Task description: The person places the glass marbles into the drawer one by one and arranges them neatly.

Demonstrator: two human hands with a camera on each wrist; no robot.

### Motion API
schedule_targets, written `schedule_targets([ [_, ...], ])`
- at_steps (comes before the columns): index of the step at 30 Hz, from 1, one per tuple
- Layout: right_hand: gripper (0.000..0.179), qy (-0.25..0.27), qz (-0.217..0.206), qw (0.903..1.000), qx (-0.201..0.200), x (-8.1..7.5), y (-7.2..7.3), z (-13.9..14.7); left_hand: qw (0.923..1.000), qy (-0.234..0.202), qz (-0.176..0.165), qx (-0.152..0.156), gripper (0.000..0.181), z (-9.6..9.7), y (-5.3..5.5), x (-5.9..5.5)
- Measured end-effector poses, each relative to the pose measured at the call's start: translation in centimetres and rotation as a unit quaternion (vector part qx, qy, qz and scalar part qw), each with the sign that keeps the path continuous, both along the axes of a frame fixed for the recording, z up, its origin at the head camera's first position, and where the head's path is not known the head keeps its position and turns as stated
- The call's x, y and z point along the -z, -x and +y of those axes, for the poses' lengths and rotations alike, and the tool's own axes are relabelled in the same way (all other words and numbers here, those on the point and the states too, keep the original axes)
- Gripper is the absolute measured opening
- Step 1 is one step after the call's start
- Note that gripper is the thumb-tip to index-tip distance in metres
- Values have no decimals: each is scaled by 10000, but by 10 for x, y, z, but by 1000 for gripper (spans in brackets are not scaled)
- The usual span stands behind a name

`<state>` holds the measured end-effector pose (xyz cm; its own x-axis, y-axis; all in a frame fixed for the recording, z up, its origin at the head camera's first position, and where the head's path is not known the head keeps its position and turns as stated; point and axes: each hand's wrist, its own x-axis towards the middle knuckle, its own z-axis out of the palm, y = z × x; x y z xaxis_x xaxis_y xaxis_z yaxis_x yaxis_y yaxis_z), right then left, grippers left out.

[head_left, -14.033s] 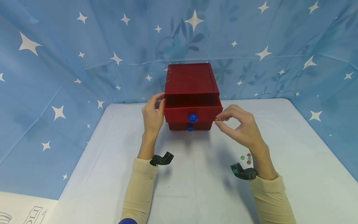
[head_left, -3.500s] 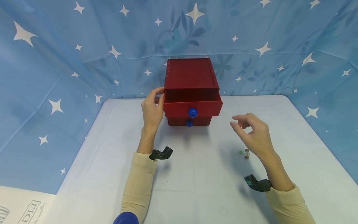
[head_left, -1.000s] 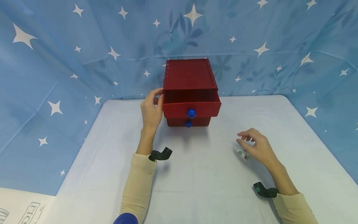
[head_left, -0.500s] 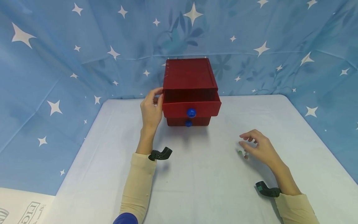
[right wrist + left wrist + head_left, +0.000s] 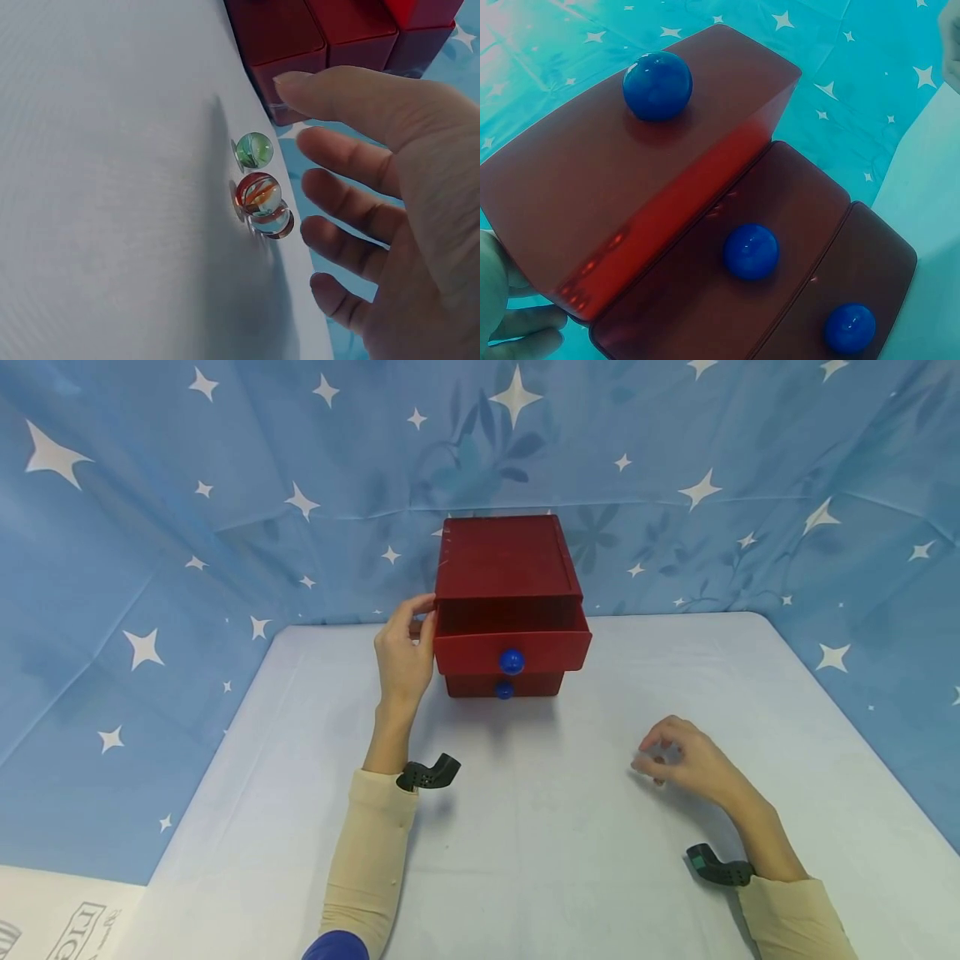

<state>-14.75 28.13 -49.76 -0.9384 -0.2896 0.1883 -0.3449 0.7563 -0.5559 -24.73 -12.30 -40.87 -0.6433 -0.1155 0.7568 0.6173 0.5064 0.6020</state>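
A red drawer cabinet (image 5: 510,558) stands at the back of the table, its top drawer (image 5: 480,653) pulled out and fitted with a blue knob (image 5: 512,662). My left hand (image 5: 405,656) grips the cabinet's left side, fingertips near the drawer's corner. My right hand (image 5: 693,764) is low over the table at the right, thumb and fingers apart around a small group of marbles. In the right wrist view a green marble (image 5: 255,150), an orange-and-red marble (image 5: 257,192) and a clear marble (image 5: 268,220) lie close together, with a brownish one (image 5: 286,228) partly hidden behind.
Two lower drawers, with a middle knob (image 5: 751,252) and a bottom knob (image 5: 850,328), are closed. Behind the white-covered table (image 5: 525,852) hangs a blue star-patterned cloth (image 5: 337,468). A printed pale sheet (image 5: 63,914) lies at the lower left.
Fourteen seconds ago my right hand pinched a marble beside the drawer; it has since moved right and down to the marbles, without that marble. My left hand keeps its place.
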Motion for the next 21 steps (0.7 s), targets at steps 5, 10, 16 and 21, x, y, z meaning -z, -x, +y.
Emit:
schedule_targets([
  [5,17,59,30,9998,-184,3,1,0,10000,-6,-10,3,23,0,0,0],
  [10,15,-46,-65,9997,-230,4,0,1,10000,-6,-2,15,23,0,0,-1],
  [16,14,-223,-254,9991,-259,1,-1,1,10000,-4,14,19,23,0,0,-1],
  [21,12,-374,-342,9985,-227,0,-2,1,10000,-21,-18,29,23,-1,0,1],
])
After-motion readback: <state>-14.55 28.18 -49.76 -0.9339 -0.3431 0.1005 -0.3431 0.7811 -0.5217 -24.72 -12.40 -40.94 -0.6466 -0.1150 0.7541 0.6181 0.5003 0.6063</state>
